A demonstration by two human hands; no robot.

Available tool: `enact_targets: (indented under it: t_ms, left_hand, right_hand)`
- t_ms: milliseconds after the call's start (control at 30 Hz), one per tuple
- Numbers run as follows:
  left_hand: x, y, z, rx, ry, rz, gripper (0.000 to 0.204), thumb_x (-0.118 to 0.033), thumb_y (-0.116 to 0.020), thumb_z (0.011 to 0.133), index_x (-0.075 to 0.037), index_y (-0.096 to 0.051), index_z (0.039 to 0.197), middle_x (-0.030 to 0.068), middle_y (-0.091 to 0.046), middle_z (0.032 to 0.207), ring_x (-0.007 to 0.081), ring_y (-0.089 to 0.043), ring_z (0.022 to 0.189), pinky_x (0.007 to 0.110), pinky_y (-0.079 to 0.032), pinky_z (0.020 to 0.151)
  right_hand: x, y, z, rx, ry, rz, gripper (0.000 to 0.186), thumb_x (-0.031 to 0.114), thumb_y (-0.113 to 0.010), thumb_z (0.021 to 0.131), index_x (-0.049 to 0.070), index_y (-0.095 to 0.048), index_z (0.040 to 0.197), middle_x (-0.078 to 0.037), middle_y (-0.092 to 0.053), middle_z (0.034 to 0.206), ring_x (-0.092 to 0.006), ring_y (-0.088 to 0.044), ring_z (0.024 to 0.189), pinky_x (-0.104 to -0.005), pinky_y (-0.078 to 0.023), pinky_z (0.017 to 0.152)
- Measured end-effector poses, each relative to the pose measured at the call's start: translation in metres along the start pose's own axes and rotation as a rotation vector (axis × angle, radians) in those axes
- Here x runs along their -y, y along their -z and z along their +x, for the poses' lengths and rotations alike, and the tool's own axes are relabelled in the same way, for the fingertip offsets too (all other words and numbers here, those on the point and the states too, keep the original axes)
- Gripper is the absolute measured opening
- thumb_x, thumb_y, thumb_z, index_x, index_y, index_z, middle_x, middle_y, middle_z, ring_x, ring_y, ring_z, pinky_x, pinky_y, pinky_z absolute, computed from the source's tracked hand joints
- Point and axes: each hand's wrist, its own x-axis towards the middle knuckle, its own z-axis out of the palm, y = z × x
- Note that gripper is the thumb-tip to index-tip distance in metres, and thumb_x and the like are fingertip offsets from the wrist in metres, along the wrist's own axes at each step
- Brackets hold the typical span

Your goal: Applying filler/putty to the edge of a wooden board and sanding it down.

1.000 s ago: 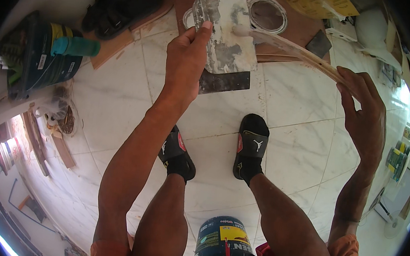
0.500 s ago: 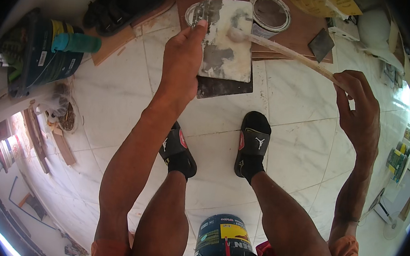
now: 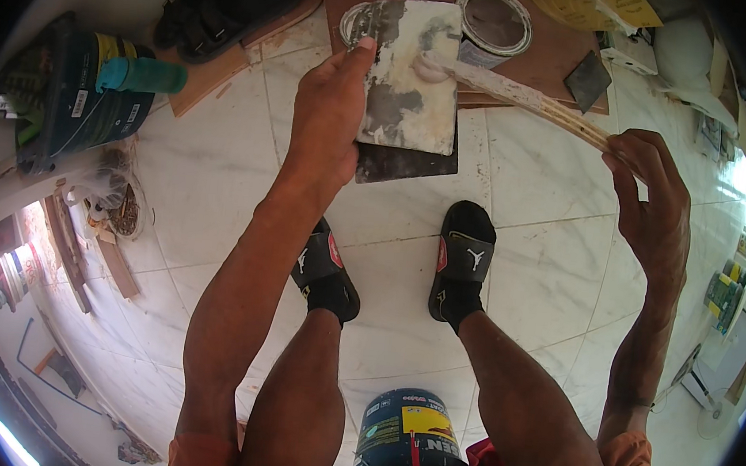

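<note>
A rectangular board [image 3: 402, 102] smeared with white and grey paste is gripped along its left edge by my left hand [image 3: 330, 114]. My right hand [image 3: 652, 191] pinches the near end of a long wooden stick [image 3: 540, 101], whose whitish, coated far end rests on the board with a lump of paste [image 3: 431, 73]. Under and behind the board lie a dark flat sheet [image 3: 405, 167] and a brown wooden panel [image 3: 568, 33]. An open round can of greyish material [image 3: 494, 20] stands at the board's upper right, and another round rim [image 3: 356, 23] is partly hidden behind it.
My sandalled feet stand on tiles [image 3: 547, 275]. Black sandals [image 3: 224, 11], a dark bucket [image 3: 90, 119] and teal bottle [image 3: 143, 75] are upper left. Yellow sandpaper [image 3: 588, 8] and a dark square [image 3: 586, 79] are upper right. A bucket [image 3: 410, 423] is under me.
The board has shifted slightly toward me since a second ago. The stick's coated end has moved left onto the board's face, and my right hand has moved a little left.
</note>
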Motion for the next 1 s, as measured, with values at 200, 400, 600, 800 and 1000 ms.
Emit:
enact_targets:
  t_ms: [200,400,600,800,1000]
  left_hand:
    - [-0.002,0.001,-0.003,-0.007,-0.016,0.004,0.034,-0.031,-0.059,0.1,0.002,-0.066,0.109,0.0058,-0.069,0.097,0.01,-0.062,0.084,0.028,-0.052,0.078]
    - [-0.001,0.003,-0.001,-0.004,-0.062,0.011,0.034,-0.031,-0.059,0.101,0.001,-0.066,0.108,0.0054,-0.068,0.096,0.0097,-0.062,0.084,0.027,-0.052,0.077]
    - [-0.003,0.001,-0.002,0.003,-0.071,-0.016,0.034,-0.03,-0.058,0.101,0.001,-0.066,0.111,0.0058,-0.069,0.1,0.0102,-0.062,0.088,0.027,-0.051,0.081]
    - [0.001,0.006,0.002,-0.012,0.001,-0.051,0.038,-0.031,-0.06,0.099,0.002,-0.065,0.116,0.0089,-0.067,0.109,0.0155,-0.062,0.097,0.034,-0.05,0.089]
    - [-0.001,0.006,0.0,-0.004,0.045,-0.098,0.041,-0.031,-0.061,0.098,0.003,-0.063,0.121,0.0106,-0.065,0.114,0.0188,-0.061,0.102,0.038,-0.05,0.092]
  right_hand:
    - [-0.001,-0.002,-0.001,-0.013,-0.012,0.009,0.018,0.003,-0.07,0.088,0.004,-0.063,0.104,-0.009,-0.067,0.102,-0.0258,-0.071,0.094,-0.0363,-0.058,0.076]
    - [0.003,-0.003,-0.001,-0.073,-0.042,-0.054,0.022,0.004,-0.073,0.085,0.004,-0.065,0.106,-0.009,-0.067,0.103,-0.0253,-0.07,0.094,-0.0365,-0.058,0.076]
    - [0.0,-0.002,0.002,-0.05,0.056,-0.148,0.029,0.005,-0.073,0.085,0.006,-0.064,0.112,-0.008,-0.066,0.1,-0.0243,-0.068,0.092,-0.0375,-0.055,0.075]
    - [0.002,-0.008,0.0,-0.071,0.032,-0.116,0.023,0.005,-0.074,0.084,0.006,-0.064,0.105,-0.008,-0.065,0.098,-0.0243,-0.067,0.089,-0.0379,-0.055,0.074]
    - [0.002,-0.016,-0.003,-0.09,-0.007,-0.076,0.018,0.004,-0.074,0.084,0.006,-0.063,0.099,-0.007,-0.063,0.094,-0.0238,-0.067,0.087,-0.038,-0.054,0.071]
